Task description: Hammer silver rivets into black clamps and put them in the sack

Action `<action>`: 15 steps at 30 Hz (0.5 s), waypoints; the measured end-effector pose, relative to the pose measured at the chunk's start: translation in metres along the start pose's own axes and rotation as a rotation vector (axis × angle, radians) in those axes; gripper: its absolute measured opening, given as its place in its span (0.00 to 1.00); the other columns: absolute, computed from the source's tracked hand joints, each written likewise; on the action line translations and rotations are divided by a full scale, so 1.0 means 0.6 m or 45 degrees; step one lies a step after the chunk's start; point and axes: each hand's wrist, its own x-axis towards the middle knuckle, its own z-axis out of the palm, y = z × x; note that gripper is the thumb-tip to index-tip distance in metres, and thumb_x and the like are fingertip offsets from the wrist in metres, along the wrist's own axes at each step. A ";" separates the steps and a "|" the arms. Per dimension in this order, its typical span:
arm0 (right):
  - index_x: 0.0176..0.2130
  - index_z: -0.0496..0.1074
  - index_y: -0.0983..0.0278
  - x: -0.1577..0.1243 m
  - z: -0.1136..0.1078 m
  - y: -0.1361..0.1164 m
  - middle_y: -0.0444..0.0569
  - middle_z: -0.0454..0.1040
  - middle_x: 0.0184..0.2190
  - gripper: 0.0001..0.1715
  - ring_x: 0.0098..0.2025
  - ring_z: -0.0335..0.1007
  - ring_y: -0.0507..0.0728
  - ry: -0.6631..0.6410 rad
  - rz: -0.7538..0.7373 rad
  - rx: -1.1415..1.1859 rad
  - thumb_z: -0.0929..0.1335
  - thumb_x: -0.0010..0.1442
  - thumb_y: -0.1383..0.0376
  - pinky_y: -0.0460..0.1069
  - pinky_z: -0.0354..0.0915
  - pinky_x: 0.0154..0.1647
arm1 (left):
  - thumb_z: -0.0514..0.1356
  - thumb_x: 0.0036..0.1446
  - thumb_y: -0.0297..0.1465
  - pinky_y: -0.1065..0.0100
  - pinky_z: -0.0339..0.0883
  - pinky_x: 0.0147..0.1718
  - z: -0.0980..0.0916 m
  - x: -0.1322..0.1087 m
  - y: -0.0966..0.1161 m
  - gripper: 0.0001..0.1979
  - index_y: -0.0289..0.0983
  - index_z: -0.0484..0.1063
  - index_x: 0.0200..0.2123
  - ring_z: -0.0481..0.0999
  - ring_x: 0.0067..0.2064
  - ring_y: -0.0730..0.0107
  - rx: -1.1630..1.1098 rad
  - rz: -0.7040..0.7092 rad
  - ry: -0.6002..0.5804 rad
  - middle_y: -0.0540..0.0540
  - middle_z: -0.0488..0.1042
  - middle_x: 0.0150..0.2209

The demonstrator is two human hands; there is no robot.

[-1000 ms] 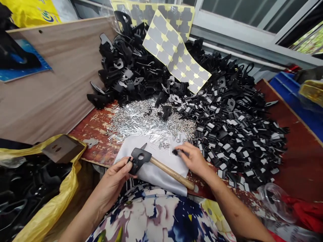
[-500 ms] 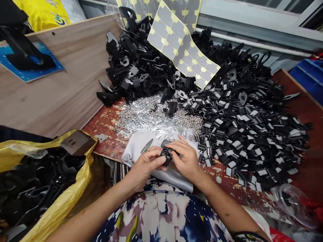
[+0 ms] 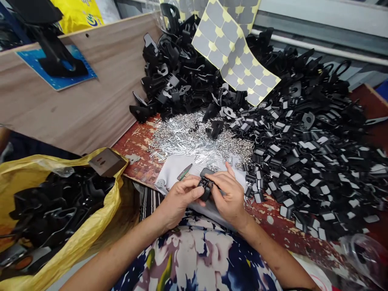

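A small black plastic part (image 3: 206, 190) is held between both hands, over a grey cloth (image 3: 169, 167) on my lap side of the table. My left hand (image 3: 178, 200) pinches its left side between thumb and fingers. From the right, my right hand (image 3: 228, 196) grips the same part with thumb and forefinger, its other fingers partly curled behind. How the part is built is mostly hidden by fingertips. Beside my left fingertips lies a slim pointed green-and-dark piece (image 3: 184, 171). A heap of thin metal pins (image 3: 178, 141) and small shiny metal bits (image 3: 239, 147) spreads just beyond the hands.
Black plastic clips with grey pads (image 3: 298, 178) cover the right side. Larger black parts (image 3: 178, 76) pile up behind, under a sticker sheet (image 3: 236, 52). A wooden board (image 3: 115, 68) stands left. Below it, a yellow bag (image 3: 106, 210) holds black pieces and a brown block (image 3: 107, 161).
The view has turned slightly left, so the table and piles sit further right in the picture. Both hands keep their hold on the black part, with only slight finger movement.
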 end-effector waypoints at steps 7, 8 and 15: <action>0.58 0.75 0.50 -0.020 0.002 -0.021 0.46 0.82 0.42 0.25 0.43 0.77 0.60 -0.116 0.023 0.138 0.65 0.66 0.70 0.68 0.59 0.68 | 0.73 0.50 0.43 0.67 0.77 0.32 -0.015 -0.001 -0.008 0.15 0.37 0.85 0.31 0.71 0.42 0.63 0.081 0.065 0.002 0.41 0.65 0.50; 0.58 0.75 0.51 -0.022 0.002 -0.021 0.47 0.82 0.43 0.24 0.45 0.78 0.59 -0.155 0.081 0.218 0.65 0.67 0.69 0.67 0.60 0.67 | 0.73 0.50 0.43 0.67 0.77 0.31 -0.018 -0.001 -0.006 0.14 0.38 0.85 0.32 0.71 0.42 0.62 0.132 0.066 0.027 0.40 0.65 0.54; 0.51 0.80 0.55 0.015 -0.059 0.061 0.45 0.82 0.36 0.17 0.42 0.78 0.57 -0.511 0.297 0.089 0.65 0.68 0.67 0.57 0.72 0.51 | 0.71 0.53 0.42 0.70 0.68 0.26 -0.045 -0.001 -0.001 0.13 0.39 0.86 0.36 0.71 0.36 0.63 0.313 0.011 0.040 0.40 0.76 0.47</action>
